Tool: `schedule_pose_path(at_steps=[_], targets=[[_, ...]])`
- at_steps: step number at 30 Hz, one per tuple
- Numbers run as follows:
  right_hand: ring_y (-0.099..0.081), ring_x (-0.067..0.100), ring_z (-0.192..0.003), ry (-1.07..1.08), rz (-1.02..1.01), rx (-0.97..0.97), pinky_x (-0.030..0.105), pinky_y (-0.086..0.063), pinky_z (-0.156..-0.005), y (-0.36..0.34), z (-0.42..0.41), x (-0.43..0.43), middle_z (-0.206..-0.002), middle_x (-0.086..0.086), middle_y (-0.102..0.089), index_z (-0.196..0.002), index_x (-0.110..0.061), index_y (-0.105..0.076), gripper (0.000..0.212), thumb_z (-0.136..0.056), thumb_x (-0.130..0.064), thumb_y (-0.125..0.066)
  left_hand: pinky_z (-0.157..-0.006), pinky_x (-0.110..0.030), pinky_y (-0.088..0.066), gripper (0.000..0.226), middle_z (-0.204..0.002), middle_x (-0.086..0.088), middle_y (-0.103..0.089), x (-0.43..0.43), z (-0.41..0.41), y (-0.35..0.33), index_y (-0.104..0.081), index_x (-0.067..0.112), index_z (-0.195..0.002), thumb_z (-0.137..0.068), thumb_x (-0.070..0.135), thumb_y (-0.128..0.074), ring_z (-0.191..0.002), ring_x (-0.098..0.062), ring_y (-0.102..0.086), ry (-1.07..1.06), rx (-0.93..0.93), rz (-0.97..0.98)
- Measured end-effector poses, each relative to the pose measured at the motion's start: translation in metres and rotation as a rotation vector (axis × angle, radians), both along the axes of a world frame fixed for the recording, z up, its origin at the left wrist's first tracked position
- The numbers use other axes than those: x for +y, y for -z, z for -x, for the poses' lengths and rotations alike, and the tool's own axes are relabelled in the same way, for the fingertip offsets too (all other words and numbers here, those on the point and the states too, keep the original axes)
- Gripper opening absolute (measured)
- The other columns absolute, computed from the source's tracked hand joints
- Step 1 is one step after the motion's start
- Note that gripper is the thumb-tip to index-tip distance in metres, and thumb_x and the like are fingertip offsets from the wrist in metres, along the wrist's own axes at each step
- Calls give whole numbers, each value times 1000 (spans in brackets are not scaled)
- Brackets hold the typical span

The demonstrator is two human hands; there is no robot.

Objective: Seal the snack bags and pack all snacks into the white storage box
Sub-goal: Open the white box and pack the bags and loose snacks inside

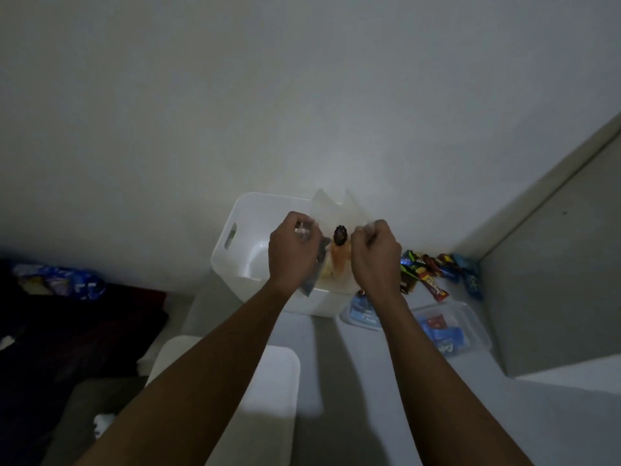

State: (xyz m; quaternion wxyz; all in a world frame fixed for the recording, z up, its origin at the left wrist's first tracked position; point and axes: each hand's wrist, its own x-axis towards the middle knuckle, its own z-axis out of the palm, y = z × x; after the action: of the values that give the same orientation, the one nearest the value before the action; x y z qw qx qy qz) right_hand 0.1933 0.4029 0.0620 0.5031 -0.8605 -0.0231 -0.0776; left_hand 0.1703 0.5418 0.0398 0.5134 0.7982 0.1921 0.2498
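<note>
Desk [336, 358], 12 o'clock: snack bag [338, 258], judged light and limp, is pinched at top corners by left hand [291, 252] and right hand [377, 255].

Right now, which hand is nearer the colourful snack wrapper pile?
Right. The right hand is beside the colourful snack wrappers; the left hand is farther away, over the white plastic box.

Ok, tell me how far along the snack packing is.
Done: nothing visible; the white box shows no snacks in the part in view. In hand: the left hand and right hand grip the top of a clear bag of snacks over the box. Left: wrapped snacks and blue packets lying beside it.
</note>
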Motion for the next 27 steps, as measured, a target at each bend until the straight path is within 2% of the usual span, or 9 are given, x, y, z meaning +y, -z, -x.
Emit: schedule_pose_path(at_steps=[4, 10, 11, 13, 16, 18, 22, 24, 27], targets=[[-48, 9, -56, -27, 162, 69, 25, -28, -48, 22, -8, 21, -62, -4, -51, -69, -15, -47, 33, -100, -28, -46, -64, -5, -46, 7, -87, 11, -64, 18, -16, 10, -62, 20, -90, -91, 26, -66, -77, 8, -61, 27, 43, 75], [-46, 10, -48, -90, 315, 246, 25, -33, -51, 41, -23, 40, -53, -2, -49, -55, -17, -48, 34, -87, -17, -60, -63, -3, -45, 6, -85, 11, -63, 40, -38, 12, -61, 17, -92, -92, 23, -64, -77, 11, -59, 24, 47, 93], [-47, 11, -50, -94, 317, 273, 25, -32, -52, 44, -23, 42, -55, -1, -50, -58, -15, -49, 29, -84, -14, -63, -61, -4, -45, 7, -84, 11, -63, 42, -39, 16, -60, 17, -92, -91, 23, -64, -74, 9, -60, 18, 69, 76], [-55, 19, -63, -106, 287, 329, 25, -35, -54, 48, -23, 45, -72, 4, -58, -86, -10, -54, 15, -79, -8, -67, -59, -9, -45, 10, -81, 11, -61, 48, -38, 26, -58, 16, -89, -89, 24, -64, -70, 3, -59, 6, 147, 64], [-62, 25, -80, -164, 256, 360, 23, -39, -50, 56, -25, 48, -92, 8, -63, -124, -18, -39, 55, -81, -3, -67, -63, -24, -49, 13, -82, 3, -63, 54, -39, 45, -59, 14, -87, -88, 26, -61, -73, -10, -61, 118, 375, 71], [-59, 23, -82, -199, 285, 367, 28, -45, -56, 57, -26, 51, -95, 4, -60, -130, -21, -37, 58, -83, -1, -65, -59, -27, -44, 18, -78, -1, -61, 52, -40, 55, -57, 14, -79, -90, 28, -56, -70, -15, -59, 232, 491, 27], [-60, 26, -86, -231, 476, 391, 30, -46, -63, 57, -26, 51, -103, 13, -62, -118, -14, -49, 31, -89, -8, -60, -58, -31, -47, 29, -78, -14, -67, 46, -43, 62, -67, 3, -78, -90, 26, -52, -68, -24, -62, 334, 631, -37], [-62, 28, -93, -254, 569, 453, 31, -47, -71, 53, -27, 48, -106, 14, -64, -111, -6, -59, 21, -90, -13, -61, -67, -35, -55, 27, -80, -17, -70, 43, -48, 60, -70, 1, -80, -84, 23, -56, -73, -30, -67, 356, 674, 95], [-66, 31, -88, -309, 623, 527, 31, -49, -69, 51, -30, 41, -98, 17, -69, -99, 0, -65, 23, -84, -16, -70, -75, -38, -58, 21, -86, -17, -72, 36, -53, 57, -70, 2, -84, -81, 19, -59, -78, -32, -71, 445, 762, 379]])
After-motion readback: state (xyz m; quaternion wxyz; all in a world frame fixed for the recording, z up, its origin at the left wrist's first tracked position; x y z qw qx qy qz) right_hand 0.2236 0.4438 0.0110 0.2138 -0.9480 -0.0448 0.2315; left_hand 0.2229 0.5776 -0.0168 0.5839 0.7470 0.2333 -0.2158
